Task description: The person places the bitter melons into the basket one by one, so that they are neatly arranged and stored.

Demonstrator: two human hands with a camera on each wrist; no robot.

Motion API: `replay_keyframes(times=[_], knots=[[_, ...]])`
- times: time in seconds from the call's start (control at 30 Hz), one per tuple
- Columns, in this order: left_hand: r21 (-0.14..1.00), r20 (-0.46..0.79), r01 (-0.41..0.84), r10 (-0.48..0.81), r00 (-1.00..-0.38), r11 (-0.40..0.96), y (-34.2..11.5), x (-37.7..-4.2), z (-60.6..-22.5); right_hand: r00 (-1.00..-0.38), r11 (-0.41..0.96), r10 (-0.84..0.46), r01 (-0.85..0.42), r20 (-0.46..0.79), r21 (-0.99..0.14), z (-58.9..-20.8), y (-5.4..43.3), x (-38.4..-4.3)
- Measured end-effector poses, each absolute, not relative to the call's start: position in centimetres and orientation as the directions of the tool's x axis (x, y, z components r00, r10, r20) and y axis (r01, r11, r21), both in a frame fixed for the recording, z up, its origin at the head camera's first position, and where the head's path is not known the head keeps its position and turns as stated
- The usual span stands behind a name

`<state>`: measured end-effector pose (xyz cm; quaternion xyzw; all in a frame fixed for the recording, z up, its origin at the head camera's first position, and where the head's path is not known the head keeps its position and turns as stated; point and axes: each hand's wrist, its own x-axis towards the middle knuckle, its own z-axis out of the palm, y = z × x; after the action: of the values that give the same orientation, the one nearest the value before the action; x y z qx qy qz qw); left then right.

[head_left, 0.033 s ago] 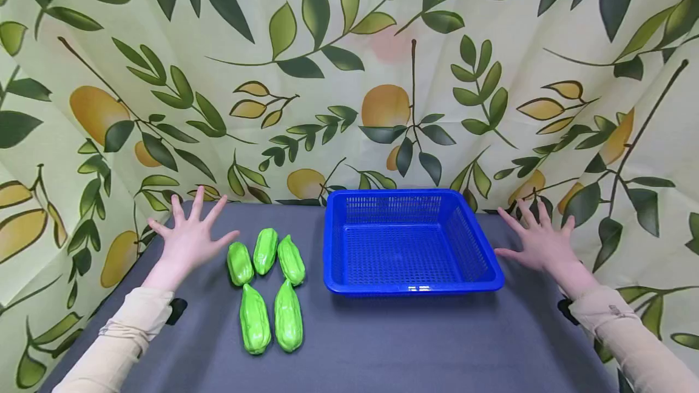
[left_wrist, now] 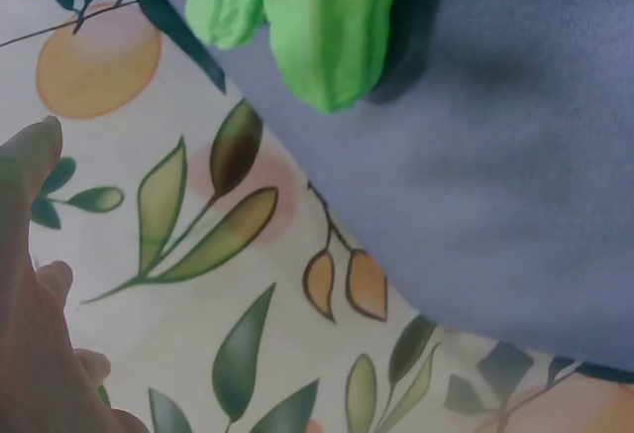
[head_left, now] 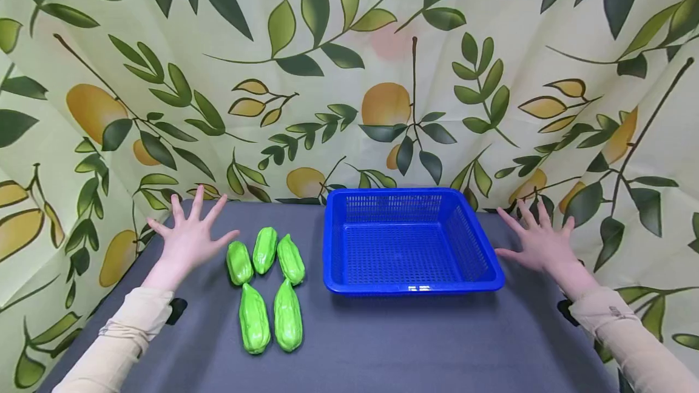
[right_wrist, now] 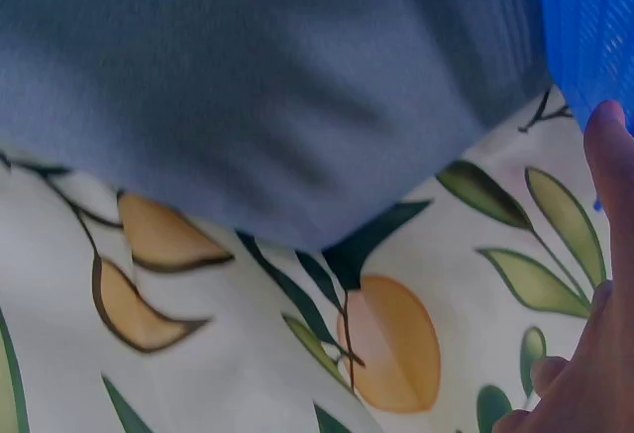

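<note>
In the head view my left hand hovers with fingers spread, left of several bright-green, ridged, elongated gourds. It holds nothing, and its thumb points towards the nearest gourd. A blue plastic basket with slotted walls sits at mid-table, its inside bare. Just past the basket's right side, my right hand is also held spread with nothing in it. The left wrist view catches two gourd ends above the fingers; the right wrist view shows part of the basket beyond the thumb.
A dark grey cloth covers the table. Behind and along both sides hangs a pale curtain printed with leaves and orange fruit. The gourds lie in two loose rows left of the basket.
</note>
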<state>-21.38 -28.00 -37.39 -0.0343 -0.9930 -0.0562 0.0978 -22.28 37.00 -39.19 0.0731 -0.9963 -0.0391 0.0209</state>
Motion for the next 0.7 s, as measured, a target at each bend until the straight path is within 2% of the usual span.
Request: replay_keyframes(times=[0.17, 0.37, 0.6, 0.7], knots=[[0.105, 0.198, 0.094, 0.072, -0.977, 0.99, -27.2, -21.2, -36.4, -0.992, 0.991, -0.126, -0.124, 0.026, 0.057, -38.2, 37.0, -21.6], [0.111, 0.228, 0.114, 0.086, -0.97, 0.987, -26.0, -20.3, -35.5, -0.992, 0.993, -0.112, -0.114, 0.053, -0.038, -36.1, 36.1, -20.6], [0.168, 0.201, 0.131, 0.097, -0.975, 0.977, -25.2, -18.0, -35.7, -0.977, 0.969, -0.204, -0.192, -0.064, -0.155, -36.5, 33.8, -18.6], [0.177, 0.21, 0.127, 0.088, -0.974, 0.976, -25.5, -16.8, -35.7, -0.966, 0.959, -0.244, -0.227, -0.086, -0.168, -37.0, 33.0, -17.6]])
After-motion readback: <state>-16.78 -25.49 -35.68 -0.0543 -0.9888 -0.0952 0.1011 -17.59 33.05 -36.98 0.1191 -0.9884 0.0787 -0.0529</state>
